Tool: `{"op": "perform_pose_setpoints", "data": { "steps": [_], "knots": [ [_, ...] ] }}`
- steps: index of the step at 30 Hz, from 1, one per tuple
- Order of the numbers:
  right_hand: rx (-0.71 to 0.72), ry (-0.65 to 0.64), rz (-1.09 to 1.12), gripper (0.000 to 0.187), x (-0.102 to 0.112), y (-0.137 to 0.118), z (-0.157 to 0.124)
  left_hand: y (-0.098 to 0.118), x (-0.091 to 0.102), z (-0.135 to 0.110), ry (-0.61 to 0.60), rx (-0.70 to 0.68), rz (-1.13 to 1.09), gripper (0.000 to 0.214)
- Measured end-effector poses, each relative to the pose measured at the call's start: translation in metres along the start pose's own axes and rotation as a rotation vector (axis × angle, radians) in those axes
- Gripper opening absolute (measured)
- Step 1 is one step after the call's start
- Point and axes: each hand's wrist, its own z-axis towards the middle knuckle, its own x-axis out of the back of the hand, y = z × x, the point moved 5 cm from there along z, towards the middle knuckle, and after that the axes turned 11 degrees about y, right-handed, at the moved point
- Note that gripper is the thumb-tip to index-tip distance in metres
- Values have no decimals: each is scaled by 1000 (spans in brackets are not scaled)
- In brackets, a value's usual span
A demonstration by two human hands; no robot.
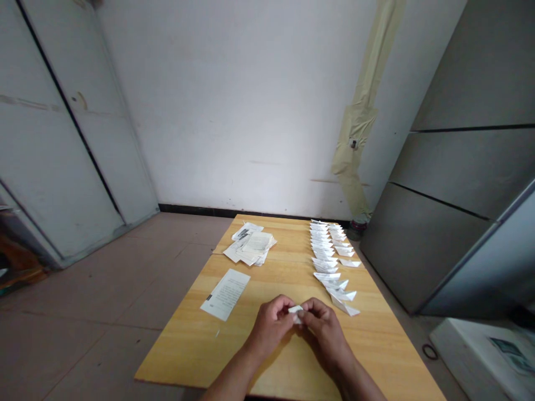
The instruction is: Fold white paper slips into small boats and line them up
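Note:
Between my two hands, just above the near part of the wooden table (188, 348), is a small folded piece of paper (296, 309). My left hand (273, 320) pinches its left side with thumb and fingers. On the right side, my right hand (321, 322) grips it the same way. Most of the folded paper is covered by my fingers. A flat printed sheet (226, 293) lies to the left of my hands. Beyond it sits a loose pile of printed sheets (253, 246). Folded paper boats (324, 245) stand in two rows along the table's right side.
A grey cabinet (451, 223) stands close to the table's right edge, with a white box (480, 356) on the floor in front. A white wall (234, 111) rises behind the table. To the left are tiled floor (112, 301) and pale doors (54, 150).

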Motion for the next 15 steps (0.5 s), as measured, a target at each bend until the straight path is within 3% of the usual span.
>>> {"op": "perform_pose_setpoints", "data": {
  "steps": [5,11,15],
  "knots": [
    [-48,11,63,33,0,-1,-2,-6,1,0,-7,6,86,25],
    [108,-24,-235,34,2,-18,-1,-2,-1,-1,-100,30,110,34],
    [-18,-81,-132,38,4,-8,-2,9,0,-3,-208,9,87,29]
  ]
}}
